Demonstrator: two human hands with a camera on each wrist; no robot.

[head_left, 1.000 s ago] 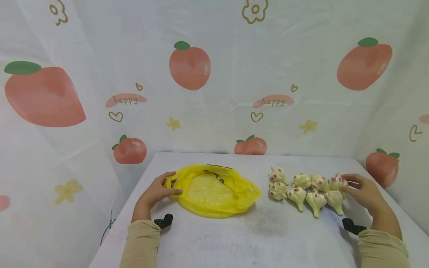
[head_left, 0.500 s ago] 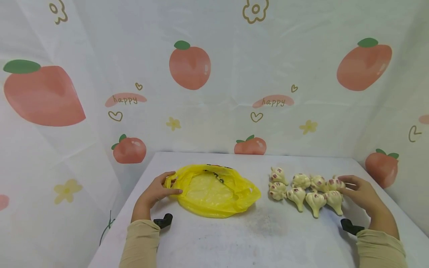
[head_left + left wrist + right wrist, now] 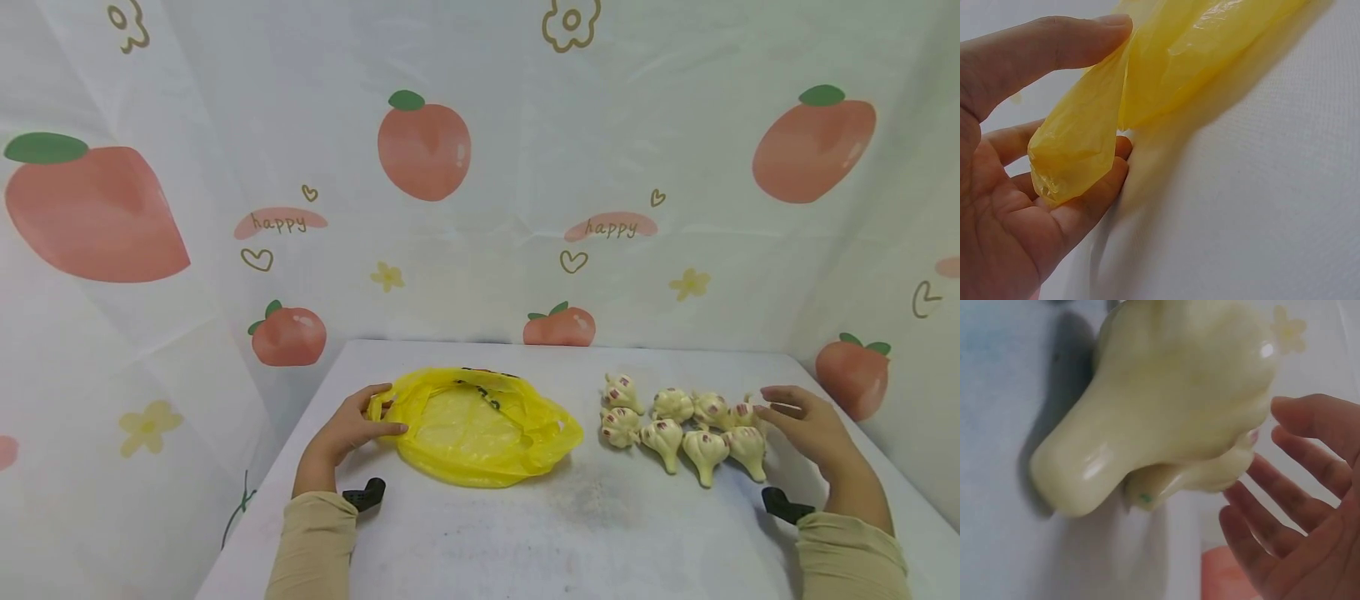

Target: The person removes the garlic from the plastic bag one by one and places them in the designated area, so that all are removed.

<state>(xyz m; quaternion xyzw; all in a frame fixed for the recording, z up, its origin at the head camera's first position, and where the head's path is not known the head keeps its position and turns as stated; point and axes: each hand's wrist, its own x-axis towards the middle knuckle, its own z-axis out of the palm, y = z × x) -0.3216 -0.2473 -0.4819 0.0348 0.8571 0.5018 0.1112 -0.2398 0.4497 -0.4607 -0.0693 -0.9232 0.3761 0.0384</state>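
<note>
A yellow plastic bag (image 3: 472,454) lies on the white table, its mouth spread wide. My left hand (image 3: 351,433) is at the bag's left end. In the left wrist view, a bag handle (image 3: 1079,144) hangs between thumb and fingers, which stand well apart; the thumb tip meets the plastic. Several cream garlic bulbs (image 3: 705,450) with purplish marks sit in two rows to the right. My right hand (image 3: 813,429) is beside the rightmost rear bulb (image 3: 741,414), fingers spread and slightly bent. In the right wrist view, nothing is between those fingers, and a front bulb (image 3: 1172,394) looms close.
Black wrist-camera mounts (image 3: 366,495) project inward from both forearms. A pale cloth backdrop (image 3: 480,275) printed with peaches rises behind the table and along its sides. A greyish smudge (image 3: 592,496) marks the tabletop (image 3: 465,550) between bag and bulbs.
The rightmost rear garlic bulb has shifted slightly left with my right hand at it; that hand has since lifted a little off it. My left hand and the bag stay in place.
</note>
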